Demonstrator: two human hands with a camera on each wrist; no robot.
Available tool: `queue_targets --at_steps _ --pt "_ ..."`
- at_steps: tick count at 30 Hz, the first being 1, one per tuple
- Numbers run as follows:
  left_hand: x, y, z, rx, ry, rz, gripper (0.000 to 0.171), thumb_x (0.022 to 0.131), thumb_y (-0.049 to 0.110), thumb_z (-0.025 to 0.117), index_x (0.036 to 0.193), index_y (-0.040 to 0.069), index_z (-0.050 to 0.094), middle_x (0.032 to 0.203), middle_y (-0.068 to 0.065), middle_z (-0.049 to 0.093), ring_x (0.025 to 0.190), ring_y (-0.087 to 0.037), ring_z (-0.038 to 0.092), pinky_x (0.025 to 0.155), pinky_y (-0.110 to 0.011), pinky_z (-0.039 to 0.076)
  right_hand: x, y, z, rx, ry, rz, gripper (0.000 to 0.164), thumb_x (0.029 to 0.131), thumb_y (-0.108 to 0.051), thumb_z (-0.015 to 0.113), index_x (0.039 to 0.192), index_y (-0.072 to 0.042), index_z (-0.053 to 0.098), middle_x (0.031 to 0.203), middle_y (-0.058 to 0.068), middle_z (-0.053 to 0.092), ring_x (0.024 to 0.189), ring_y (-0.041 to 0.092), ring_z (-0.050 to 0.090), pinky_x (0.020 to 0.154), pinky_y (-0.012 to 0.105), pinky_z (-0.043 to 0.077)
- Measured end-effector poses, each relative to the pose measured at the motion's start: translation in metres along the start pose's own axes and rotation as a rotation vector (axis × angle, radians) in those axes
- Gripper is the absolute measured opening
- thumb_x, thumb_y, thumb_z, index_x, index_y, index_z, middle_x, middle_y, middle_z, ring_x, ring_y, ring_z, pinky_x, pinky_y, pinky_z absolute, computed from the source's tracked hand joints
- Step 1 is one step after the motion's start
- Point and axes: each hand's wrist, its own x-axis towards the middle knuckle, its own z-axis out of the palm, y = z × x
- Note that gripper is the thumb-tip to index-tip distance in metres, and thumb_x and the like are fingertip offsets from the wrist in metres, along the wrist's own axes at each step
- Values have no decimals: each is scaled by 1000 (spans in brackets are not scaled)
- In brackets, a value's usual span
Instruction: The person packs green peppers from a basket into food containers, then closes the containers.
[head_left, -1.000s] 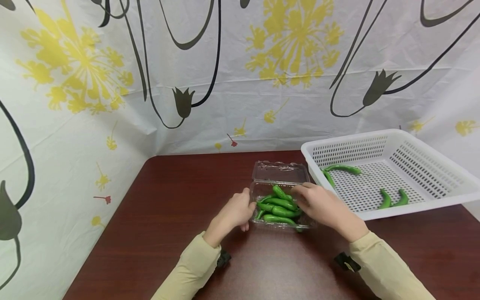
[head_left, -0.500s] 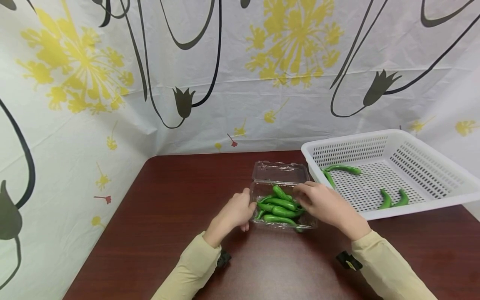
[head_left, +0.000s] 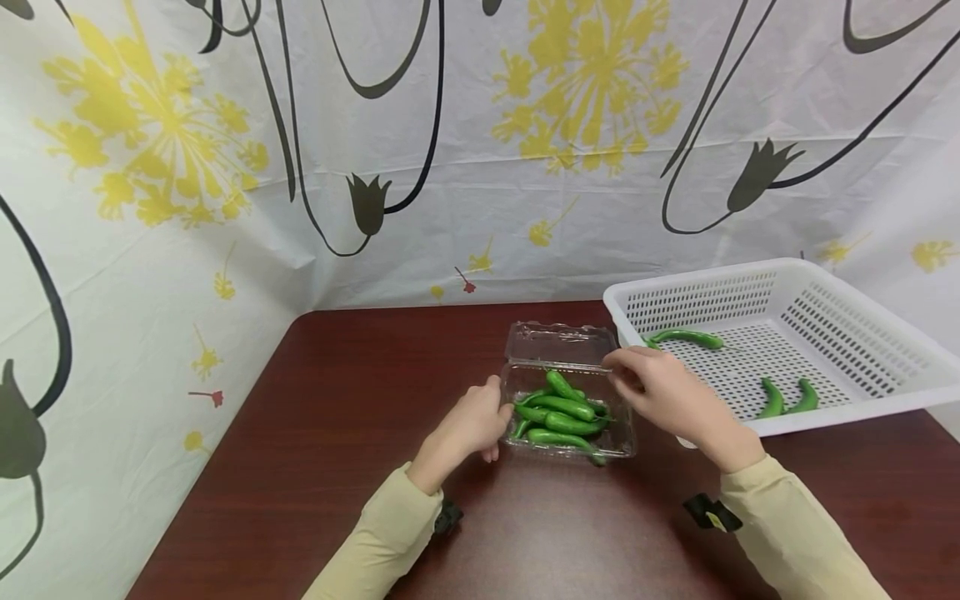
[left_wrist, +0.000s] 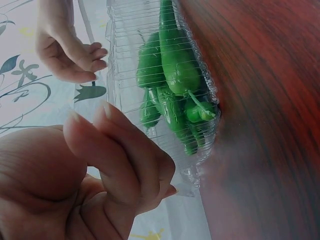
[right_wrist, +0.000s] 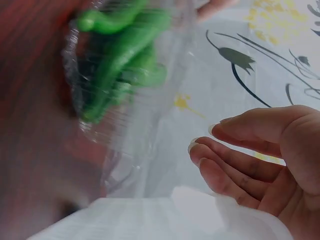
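Note:
A clear plastic clamshell box (head_left: 622, 440) lies on the table, its lid (head_left: 561, 343) folded back. Several green chili peppers (head_left: 564, 408) fill it, and one pepper's end pokes out at the front right corner. My left hand (head_left: 468, 417) holds the box's left side, thumb at the rim, other fingers curled beside the wall; in the left wrist view that hand (left_wrist: 115, 170) covers the box's end. Above the box's right edge my right hand (head_left: 663, 396) is lifted. The right wrist view shows this hand (right_wrist: 260, 165) with relaxed fingers and nothing between them.
A white perforated basket (head_left: 851, 407) stands right of the box, close behind my right hand. Inside lie a long pepper (head_left: 686, 337), two short ones (head_left: 805, 396) together, and another mostly hidden by my hand. A patterned sheet (head_left: 450, 167) hangs along the table's back and left edges.
My right hand has drawn back from the peppers, up and rightward toward the basket. The left hand and the box have stayed in place.

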Motion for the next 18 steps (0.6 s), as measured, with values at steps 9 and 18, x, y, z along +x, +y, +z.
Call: queue_targets --at_steps 9,18 --pt "1 -2 1 -7 6 0 44 95 15 47 131 -6 33 49 -9 57 32 -17 54 37 -28 46 0 3 -16 5 14 0 16 77 1 66 90 -7 66 79 -2 63 65 6 57 56 28 50" --pt "1 -2 1 -19 13 12 35 94 14 47 122 -5 39 50 -10 57 32 -17 54 34 -30 46 -1 9 -27 -10 5 39 12 80 -3 64 91 -7 66 82 -1 64 66 7 59 57 29 51"
